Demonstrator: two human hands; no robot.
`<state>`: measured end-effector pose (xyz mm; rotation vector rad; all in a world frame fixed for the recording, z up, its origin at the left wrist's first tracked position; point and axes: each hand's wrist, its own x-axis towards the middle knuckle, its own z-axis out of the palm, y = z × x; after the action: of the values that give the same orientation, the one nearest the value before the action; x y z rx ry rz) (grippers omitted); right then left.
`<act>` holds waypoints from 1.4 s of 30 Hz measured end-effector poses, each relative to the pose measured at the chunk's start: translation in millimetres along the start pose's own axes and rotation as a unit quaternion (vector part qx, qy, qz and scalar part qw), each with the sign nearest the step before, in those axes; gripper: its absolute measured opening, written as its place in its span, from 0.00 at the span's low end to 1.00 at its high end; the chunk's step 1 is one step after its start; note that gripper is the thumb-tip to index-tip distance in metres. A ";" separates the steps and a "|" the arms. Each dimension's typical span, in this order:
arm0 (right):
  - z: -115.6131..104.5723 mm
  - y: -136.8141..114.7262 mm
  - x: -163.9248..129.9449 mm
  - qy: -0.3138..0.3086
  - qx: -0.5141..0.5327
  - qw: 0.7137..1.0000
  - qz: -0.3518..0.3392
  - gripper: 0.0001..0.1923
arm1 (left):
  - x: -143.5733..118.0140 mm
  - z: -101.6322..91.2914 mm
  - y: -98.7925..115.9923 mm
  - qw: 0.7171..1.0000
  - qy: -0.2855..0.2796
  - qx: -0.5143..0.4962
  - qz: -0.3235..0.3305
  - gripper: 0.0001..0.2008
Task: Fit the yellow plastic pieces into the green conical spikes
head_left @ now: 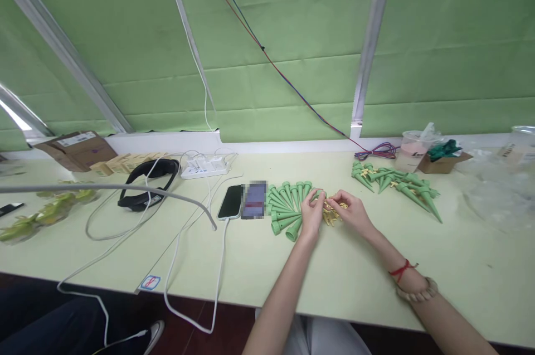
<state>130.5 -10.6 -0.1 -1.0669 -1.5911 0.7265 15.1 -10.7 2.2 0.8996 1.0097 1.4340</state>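
Observation:
My left hand [312, 213] is closed, with a bit of green plastic showing at its fingertips; it looks like one of the green cone-shaped spikes. Close beside it, the thumb and fingers of my right hand [353, 211] are pinched together; what they hold is too small to make out. Small yellow plastic parts [331, 217] lie in a pile under and between the hands, partly hidden. To the left, green hollow spikes [286, 215] are fanned out, wide ends outward and points toward my left hand.
More green spikes with yellow parts [403, 186] lie at the right. Left of the fan are a blurred-out device [253, 200] and a phone [230, 202] on a white cable. Farther off stand a power strip [204, 166], a black headset [146, 171] and a cardboard box [77, 151].

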 end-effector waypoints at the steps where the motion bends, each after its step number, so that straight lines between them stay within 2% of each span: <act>1: -0.3 0.2 0.0 -0.002 -0.016 1.000 -0.009 0.14 | 0.9 -0.4 -1.1 1.000 0.006 -0.003 -0.006 0.28; 7: -3.7 4.4 1.1 -0.016 -0.122 0.987 -0.107 0.13 | 5.9 -4.1 -9.5 0.999 0.028 -0.006 -0.043 0.24; 10: -3.7 6.8 1.0 -0.010 -0.129 0.984 -0.122 0.13 | 6.7 -3.8 -10.0 0.999 0.039 -0.008 -0.030 0.22; 12: -1.4 7.3 0.5 0.007 -0.104 0.990 -0.092 0.12 | 6.3 -2.5 -8.1 0.999 0.045 -0.010 -0.015 0.24; 16: 5.5 5.2 0.7 0.033 0.015 0.999 0.030 0.18 | 4.8 -0.4 -3.5 0.998 0.022 0.016 0.054 0.27; 21: 6.8 1.6 3.9 -0.012 0.142 0.981 0.129 0.24 | 2.7 -2.2 -1.6 0.985 0.007 0.091 0.146 0.22; 24: 5.3 1.5 5.0 -0.012 0.159 0.978 0.133 0.25 | 0.6 -3.7 -0.2 0.979 0.000 0.122 0.165 0.21; 30: 6.8 6.4 2.7 -0.009 0.151 0.982 0.114 0.24 | -0.5 -3.7 1.1 0.977 0.005 0.136 0.163 0.20; 36: 8.3 6.1 0.9 0.017 0.130 0.990 0.056 0.19 | 5.1 -2.9 -1.9 0.989 0.001 0.081 0.125 0.22; 38: 9.1 4.0 1.9 0.019 0.145 0.987 0.063 0.19 | 7.0 -3.9 -2.8 0.989 0.003 0.076 0.127 0.22; 42: 9.7 1.9 4.3 0.016 0.168 0.978 0.121 0.22 | 9.2 -6.6 -5.1 0.984 0.012 0.098 0.147 0.22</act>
<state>121.4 -5.3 -2.6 -1.0223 -1.2655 1.0925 9.8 -2.1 -5.0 1.2195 1.0826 1.6115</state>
